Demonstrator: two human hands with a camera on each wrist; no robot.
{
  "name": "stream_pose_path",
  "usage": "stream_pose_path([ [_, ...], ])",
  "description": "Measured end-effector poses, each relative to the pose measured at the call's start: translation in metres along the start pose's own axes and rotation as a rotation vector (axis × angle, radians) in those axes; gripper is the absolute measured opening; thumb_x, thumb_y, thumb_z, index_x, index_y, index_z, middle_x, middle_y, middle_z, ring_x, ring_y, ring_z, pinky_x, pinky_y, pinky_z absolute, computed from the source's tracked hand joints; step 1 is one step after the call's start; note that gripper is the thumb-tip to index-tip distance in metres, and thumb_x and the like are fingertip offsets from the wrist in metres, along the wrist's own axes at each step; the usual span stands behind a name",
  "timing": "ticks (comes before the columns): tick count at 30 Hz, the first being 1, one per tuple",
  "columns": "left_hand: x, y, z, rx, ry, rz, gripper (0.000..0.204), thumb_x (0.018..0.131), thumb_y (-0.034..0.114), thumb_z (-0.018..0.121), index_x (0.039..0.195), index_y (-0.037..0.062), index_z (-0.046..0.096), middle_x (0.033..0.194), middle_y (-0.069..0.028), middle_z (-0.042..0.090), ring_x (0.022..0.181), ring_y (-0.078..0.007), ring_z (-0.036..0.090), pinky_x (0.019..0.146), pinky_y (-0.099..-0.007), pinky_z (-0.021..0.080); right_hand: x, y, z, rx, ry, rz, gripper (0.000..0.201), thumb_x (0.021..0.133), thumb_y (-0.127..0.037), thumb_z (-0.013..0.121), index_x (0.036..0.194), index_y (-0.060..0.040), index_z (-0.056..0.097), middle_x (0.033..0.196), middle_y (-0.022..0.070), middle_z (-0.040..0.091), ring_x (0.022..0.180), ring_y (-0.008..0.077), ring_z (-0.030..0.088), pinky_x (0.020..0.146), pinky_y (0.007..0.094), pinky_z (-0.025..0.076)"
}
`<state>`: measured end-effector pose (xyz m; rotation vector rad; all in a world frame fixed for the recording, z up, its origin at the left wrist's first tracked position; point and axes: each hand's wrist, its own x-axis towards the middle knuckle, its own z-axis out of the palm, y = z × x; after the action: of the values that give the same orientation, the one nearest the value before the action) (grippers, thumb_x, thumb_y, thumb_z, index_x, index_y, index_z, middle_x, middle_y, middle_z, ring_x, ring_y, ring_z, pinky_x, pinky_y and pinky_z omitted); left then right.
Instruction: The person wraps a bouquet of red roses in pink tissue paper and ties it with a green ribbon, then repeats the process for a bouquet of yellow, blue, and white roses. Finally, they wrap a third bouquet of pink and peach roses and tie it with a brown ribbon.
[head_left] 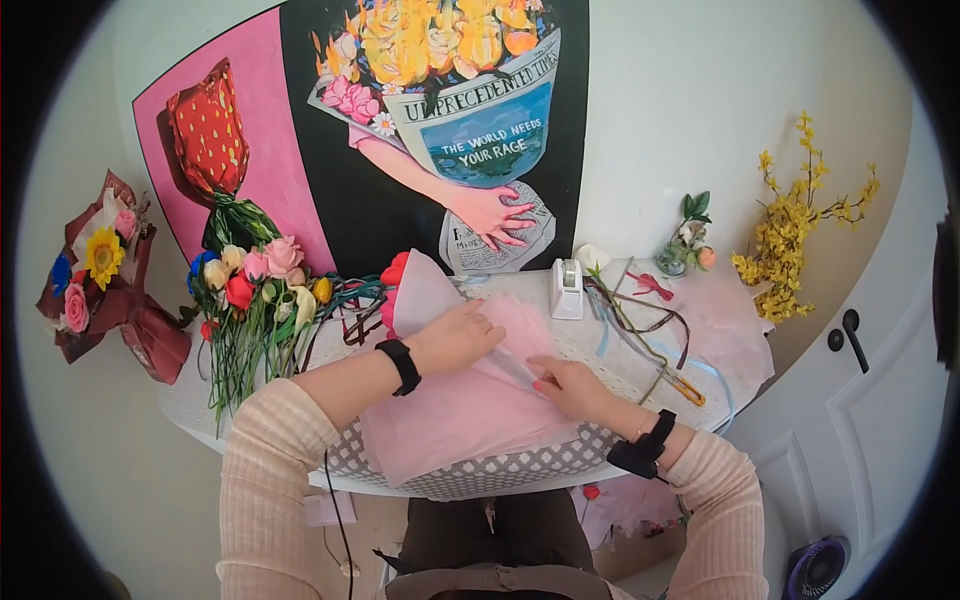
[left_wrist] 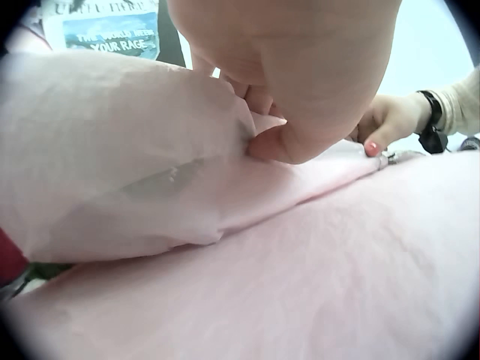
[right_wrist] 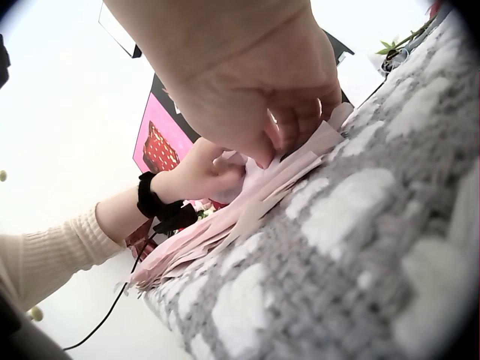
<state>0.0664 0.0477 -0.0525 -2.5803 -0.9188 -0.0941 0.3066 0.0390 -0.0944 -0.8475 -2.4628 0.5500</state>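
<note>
Translucent pink wrapping paper (head_left: pixel 450 430) lies spread over the front of the table. A pale paper cone (head_left: pixel 420 290) rests on it, with red and pink blooms (head_left: pixel 393 275) showing at its upper left end. My left hand (head_left: pixel 460 338) grips the rolled paper from above; its thumb (left_wrist: pixel 274 146) presses into the wrap in the left wrist view. Farther right, my right hand (head_left: pixel 572 388) pinches the paper at the narrow end, fingers bent around the folded layers (right_wrist: pixel 281 176) in the right wrist view. The stems inside are hidden by paper.
Loose flowers (head_left: pixel 265 300) lie at left, beside a burgundy-wrapped bouquet (head_left: pixel 130 290). A white tape dispenser (head_left: pixel 567 290) stands behind my hands. Ribbons (head_left: pixel 680 325), orange-handled scissors (head_left: pixel 688 390) and yellow blossoms (head_left: pixel 780 265) are at right. A patterned grey-white cloth (head_left: pixel 480 475) covers the front edge.
</note>
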Motion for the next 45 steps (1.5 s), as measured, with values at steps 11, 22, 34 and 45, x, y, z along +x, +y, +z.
stream_pose_path([
  [11,-0.007,0.008,0.025,0.196,0.007,0.087,0.009,0.078,0.013,0.046,0.083,0.0074,0.051,0.076,-0.0039,0.056,0.079,-0.017,0.056,0.089,-0.0343,0.036,-0.006,-0.017,0.011,-0.661,0.029,-0.273,0.014,0.072,-0.019,0.058,0.075,-0.0051,0.056,0.074,0.0057,0.055,0.074,0.0203,0.056,0.06,0.0309,0.047],
  [22,0.017,0.005,0.018,0.225,-0.128,0.051,0.009,0.077,0.016,0.049,0.075,0.0171,0.057,0.07,-0.0001,0.058,0.076,-0.0159,0.057,0.081,-0.0325,0.036,0.011,-0.028,0.004,-0.774,-0.12,-0.142,0.012,0.073,-0.016,0.056,0.071,-0.0044,0.06,0.072,0.0092,0.059,0.071,0.0239,0.06,0.059,0.0329,0.05],
  [34,0.031,-0.01,-0.103,0.389,0.062,0.103,0.012,0.071,0.015,0.054,0.082,0.0122,0.058,0.088,-0.0048,0.058,0.093,-0.0179,0.054,0.092,-0.0399,0.033,-0.011,-0.055,-0.04,0.048,0.101,0.209,0.019,0.087,-0.019,0.05,0.08,-0.002,0.046,0.061,0.013,0.055,0.053,0.0228,0.057,0.047,0.0323,0.044],
  [45,-0.02,0.085,-0.061,-0.949,0.893,-0.759,0.066,0.075,0.027,0.068,0.124,0.0011,0.032,0.128,-0.0129,0.037,0.114,-0.0241,0.042,0.092,-0.0334,0.036,-0.03,-0.09,0.008,1.019,0.318,0.346,0.019,0.094,-0.024,0.04,0.095,-0.0072,0.049,0.068,-0.0012,0.048,0.05,0.0044,0.039,0.043,0.017,0.03],
])
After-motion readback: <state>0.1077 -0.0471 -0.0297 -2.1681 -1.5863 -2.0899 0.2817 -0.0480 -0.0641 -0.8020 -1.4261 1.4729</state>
